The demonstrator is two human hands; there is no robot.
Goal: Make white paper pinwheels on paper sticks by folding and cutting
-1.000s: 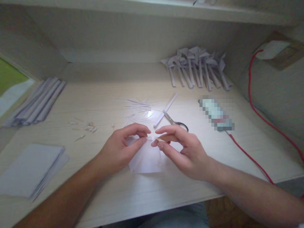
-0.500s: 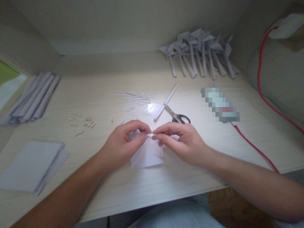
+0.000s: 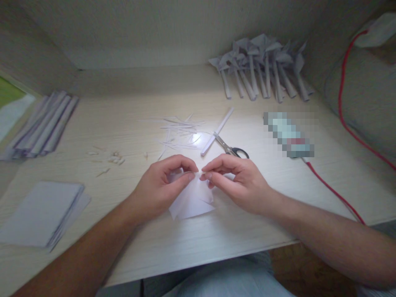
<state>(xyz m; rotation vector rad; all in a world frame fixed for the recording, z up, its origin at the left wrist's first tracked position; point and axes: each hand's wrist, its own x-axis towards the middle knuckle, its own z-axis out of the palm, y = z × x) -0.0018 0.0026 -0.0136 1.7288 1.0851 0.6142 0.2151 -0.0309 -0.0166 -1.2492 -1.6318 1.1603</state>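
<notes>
**Fold pinch at the near edge, both hands on one sheet**

Pale wood tabletop [image 3: 278, 214] in a walled alcove. Largest to smallest: paper stack [image 3: 40, 214] at near-left corner; folded strips [image 3: 43, 123] at left edge; finished paper pieces [image 3: 262, 70] at far-right; scissors [image 3: 230, 149] mid-tabletop beside thin offcuts [image 3: 179, 132]. Small white paper [image 3: 192, 202] lies near the front edge, centre. Left hand [image 3: 161, 187] and right hand [image 3: 239, 181] each pinch its top point, grip closed on the paper, fingertips almost touching. Judgement: keep edges aligned, crease firmly, sheet flat.
</notes>
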